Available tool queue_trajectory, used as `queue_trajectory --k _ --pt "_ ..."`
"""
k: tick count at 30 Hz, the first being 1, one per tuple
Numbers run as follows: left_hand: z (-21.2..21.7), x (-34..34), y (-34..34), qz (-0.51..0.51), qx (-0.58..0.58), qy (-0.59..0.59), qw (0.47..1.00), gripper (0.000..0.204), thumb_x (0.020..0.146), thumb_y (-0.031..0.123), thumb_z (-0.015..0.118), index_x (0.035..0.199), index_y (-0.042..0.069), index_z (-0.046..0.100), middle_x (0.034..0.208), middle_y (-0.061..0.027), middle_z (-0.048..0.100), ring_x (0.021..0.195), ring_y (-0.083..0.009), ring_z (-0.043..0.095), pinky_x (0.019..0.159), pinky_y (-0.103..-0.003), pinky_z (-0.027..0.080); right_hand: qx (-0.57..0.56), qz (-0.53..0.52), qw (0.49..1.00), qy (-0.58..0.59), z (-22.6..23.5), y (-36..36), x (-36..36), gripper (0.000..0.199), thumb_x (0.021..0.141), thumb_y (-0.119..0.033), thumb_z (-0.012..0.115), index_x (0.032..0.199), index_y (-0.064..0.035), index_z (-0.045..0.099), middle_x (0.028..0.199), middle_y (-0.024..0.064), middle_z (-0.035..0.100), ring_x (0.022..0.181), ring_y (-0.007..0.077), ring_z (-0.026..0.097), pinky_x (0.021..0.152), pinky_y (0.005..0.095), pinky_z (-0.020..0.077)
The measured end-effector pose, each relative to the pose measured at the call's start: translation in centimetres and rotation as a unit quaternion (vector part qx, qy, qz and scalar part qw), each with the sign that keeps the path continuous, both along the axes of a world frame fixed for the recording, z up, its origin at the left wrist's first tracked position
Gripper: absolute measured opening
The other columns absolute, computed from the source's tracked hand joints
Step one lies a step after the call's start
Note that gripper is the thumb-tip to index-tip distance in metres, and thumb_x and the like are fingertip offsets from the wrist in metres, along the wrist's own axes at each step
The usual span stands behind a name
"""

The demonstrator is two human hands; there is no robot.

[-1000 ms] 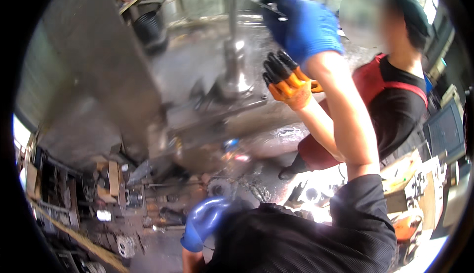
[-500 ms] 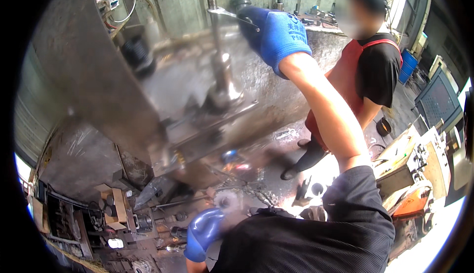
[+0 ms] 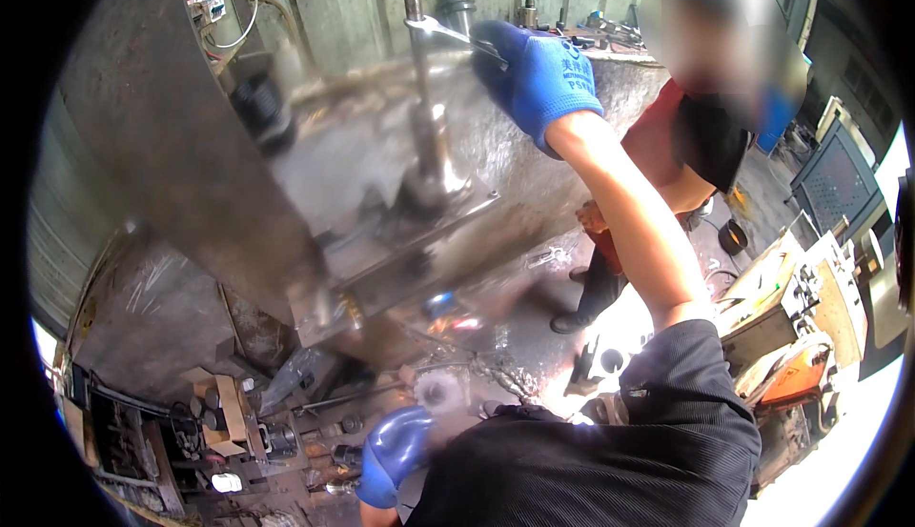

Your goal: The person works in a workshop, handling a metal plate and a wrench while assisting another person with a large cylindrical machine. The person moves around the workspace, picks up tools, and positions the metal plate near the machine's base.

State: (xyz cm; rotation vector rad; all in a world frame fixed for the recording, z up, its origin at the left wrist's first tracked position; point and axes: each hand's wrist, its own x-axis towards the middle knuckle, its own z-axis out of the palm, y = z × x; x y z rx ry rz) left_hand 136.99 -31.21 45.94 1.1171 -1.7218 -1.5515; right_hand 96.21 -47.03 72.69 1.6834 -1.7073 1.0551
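Note:
My right hand [image 3: 538,70], in a blue glove with a dark coated palm, reaches up with its fingers closed round the handle of a metal wrench [image 3: 443,30]. The wrench's head sits against an upright steel shaft [image 3: 419,60], just below its thin top end. Lower down, the shaft widens into a shiny cylinder [image 3: 437,151] that stands on a metal base plate [image 3: 410,241], partly blurred. My left hand [image 3: 396,446], gloved in blue, hangs low beside my body. Its fingers are turned out of sight, so what it touches or holds cannot be made out.
A co-worker in a red apron [image 3: 653,127] stands at the right, beyond my forearm. A large steel column [image 3: 172,127] slants along the left. Small tools [image 3: 610,33] lie on a ledge at the back. Below left are an open cardboard box [image 3: 229,413] and scattered metal parts.
My right hand has shifted slightly right relative to the shaft, still on the wrench. The co-worker has changed posture, and one of their hands now shows near the apron. My left hand looks almost the same.

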Motion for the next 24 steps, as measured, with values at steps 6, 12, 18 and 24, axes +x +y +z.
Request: queue_trajectory --k 6,12,18,24 --pt "-0.6 -0.3 0.1 0.027 0.035 0.023 0.999 0.025 0.097 -0.005 0.069 0.122 -0.003 0.074 0.114 -0.0105 0.077 0.104 -0.0159 0.072 0.094 -0.03 0.057 -0.012 0.014 1.0 -0.018 -0.9 0.5 0.2 0.032 0.094 -0.031 0.073 0.124 -0.019 0.074 0.097 0.0157 0.078 0.092 0.0394 0.074 0.083 0.0504 0.0587" --pt "-0.3 -1.2 -0.1 0.004 -0.007 0.022 1.0 0.027 0.096 -0.008 0.069 0.121 -0.002 0.074 0.121 -0.0103 0.076 0.11 -0.0183 0.071 0.097 -0.032 0.057 -0.059 0.06 0.996 -0.024 -4.0 -1.3 -1.5 0.026 0.096 -0.023 0.072 0.121 -0.0217 0.077 0.092 0.0154 0.077 0.085 0.0326 0.077 0.078 0.0438 0.0604" --pt "0.6 -2.0 0.9 0.031 0.007 0.052 0.998 0.018 0.103 0.002 0.067 0.119 -0.001 0.075 0.12 -0.0111 0.076 0.117 -0.0201 0.068 0.106 -0.036 0.052 -0.145 0.189 0.969 -0.071 -7.1 0.8 -1.3 0.04 0.091 -0.007 0.08 0.13 -0.0089 0.075 0.095 0.0157 0.079 0.081 0.021 0.079 0.078 0.0326 0.0605" --pt "1.0 -3.1 2.2 0.115 0.123 0.157 0.973 0.023 0.105 0.007 0.066 0.127 -0.002 0.069 0.117 -0.009 0.075 0.111 -0.0167 0.068 0.1 -0.033 0.054 0.21 0.313 0.917 -0.132 -12.9 9.3 5.5 0.036 0.088 -0.003 0.08 0.124 -0.0017 0.076 0.08 0.0117 0.074 0.066 0.0166 0.072 0.061 0.0324 0.0556"
